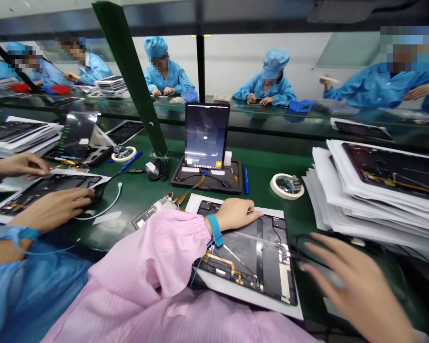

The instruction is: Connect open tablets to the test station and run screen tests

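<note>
A green-topped workbench [143,202] runs across the room. On it lie an opened tablet [246,259] on a white sheet [253,300], a black tray [234,178], a roll of masking tape [288,186], a blue pen [246,180], and a tall stack of paper-interleaved tablet panels [379,190].

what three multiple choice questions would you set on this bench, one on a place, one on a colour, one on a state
1. Where is the blue pen?
A on the paper stack
B right of the black tray
C in a hand

2. What colour is the strap on the left wrist?
A red
B white
C blue

3. What state is the tablet under the left hand in?
A opened, circuitry showing
B screen lit
C boxed

1 B: the pen lies just beside the tray.
2 C: the strap shows blue.
3 A: gold flex cables and circuit boards show.
</note>
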`<act>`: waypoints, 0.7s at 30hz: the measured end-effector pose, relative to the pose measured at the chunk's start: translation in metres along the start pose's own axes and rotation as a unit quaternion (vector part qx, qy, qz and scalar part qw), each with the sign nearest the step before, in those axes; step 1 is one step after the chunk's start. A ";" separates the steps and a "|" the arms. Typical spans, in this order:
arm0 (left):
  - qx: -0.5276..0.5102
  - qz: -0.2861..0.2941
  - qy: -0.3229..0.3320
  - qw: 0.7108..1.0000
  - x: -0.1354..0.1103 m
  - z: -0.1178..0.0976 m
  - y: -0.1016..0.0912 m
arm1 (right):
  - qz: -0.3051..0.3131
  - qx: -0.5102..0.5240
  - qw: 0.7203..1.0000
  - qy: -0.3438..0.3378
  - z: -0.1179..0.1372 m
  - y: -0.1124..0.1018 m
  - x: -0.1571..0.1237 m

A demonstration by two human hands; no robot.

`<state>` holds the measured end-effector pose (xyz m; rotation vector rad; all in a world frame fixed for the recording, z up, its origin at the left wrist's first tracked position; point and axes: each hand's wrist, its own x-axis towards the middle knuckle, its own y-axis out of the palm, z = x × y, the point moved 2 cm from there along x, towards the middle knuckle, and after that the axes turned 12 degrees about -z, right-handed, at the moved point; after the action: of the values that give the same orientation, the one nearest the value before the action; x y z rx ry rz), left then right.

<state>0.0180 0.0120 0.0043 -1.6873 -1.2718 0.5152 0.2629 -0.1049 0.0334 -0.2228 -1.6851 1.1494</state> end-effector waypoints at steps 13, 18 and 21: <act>-0.092 -0.116 0.036 0.988 -0.001 -0.006 -0.011 | 0.212 0.130 0.968 0.019 -0.042 0.028 0.052; -0.106 -0.360 0.036 0.926 0.003 0.022 -0.079 | 0.203 0.018 0.971 0.127 -0.024 0.090 0.144; -0.073 -0.485 -0.095 0.866 0.003 0.088 -0.117 | 0.201 -0.024 0.962 0.186 -0.008 0.140 0.180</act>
<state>-0.1090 0.0551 0.0626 -0.9025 -2.1230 -0.0423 0.1383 0.0860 0.0405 -0.7921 -1.3652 1.2665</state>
